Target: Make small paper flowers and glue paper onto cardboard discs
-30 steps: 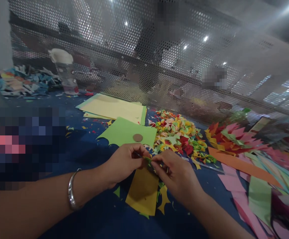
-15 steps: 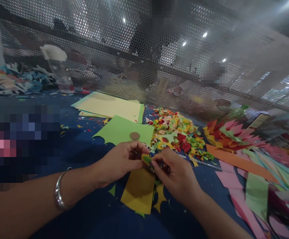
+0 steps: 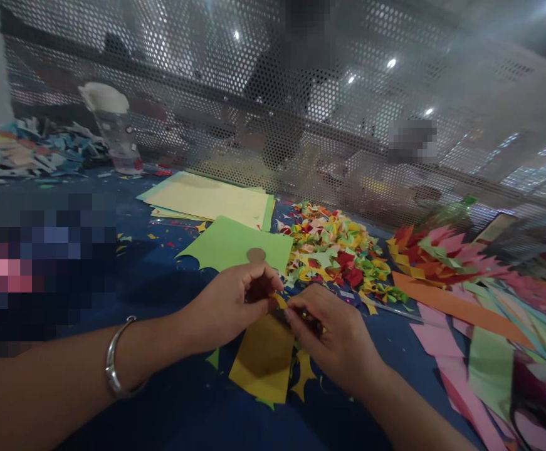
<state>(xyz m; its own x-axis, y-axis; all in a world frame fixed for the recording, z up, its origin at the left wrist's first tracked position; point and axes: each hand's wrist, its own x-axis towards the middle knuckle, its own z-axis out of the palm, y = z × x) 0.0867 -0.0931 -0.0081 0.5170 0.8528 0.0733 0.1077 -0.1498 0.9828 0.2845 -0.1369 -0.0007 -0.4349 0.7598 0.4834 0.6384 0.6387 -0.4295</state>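
Between the fingertips of both my hands is a small piece of yellow paper (image 3: 280, 300). My left hand (image 3: 235, 307), with a silver bangle on its wrist, pinches it from the left. From the right, the thumb and fingers of my right hand (image 3: 331, 326) are closed on it. Beneath them lies a dark yellow paper strip (image 3: 264, 360), its upper end hidden by my fingers. Beyond my left hand, a brown disc (image 3: 256, 255) rests on a green paper sheet (image 3: 235, 241) with scalloped cut edges.
Paper sheets (image 3: 211, 197) are stacked at the back, beside a heap of colourful paper pieces (image 3: 333, 244). Pink strips (image 3: 461, 388), an orange strip (image 3: 456, 307) and dark scissors (image 3: 531, 388) lie right. A plastic cup (image 3: 117, 131) stands back left, before a perforated metal screen (image 3: 254, 94).
The yellow piece at my fingertips showed a rounded yellow-green face and now appears narrower, as if folded or turned. Both hands stay almost in place; the view has shifted slightly.
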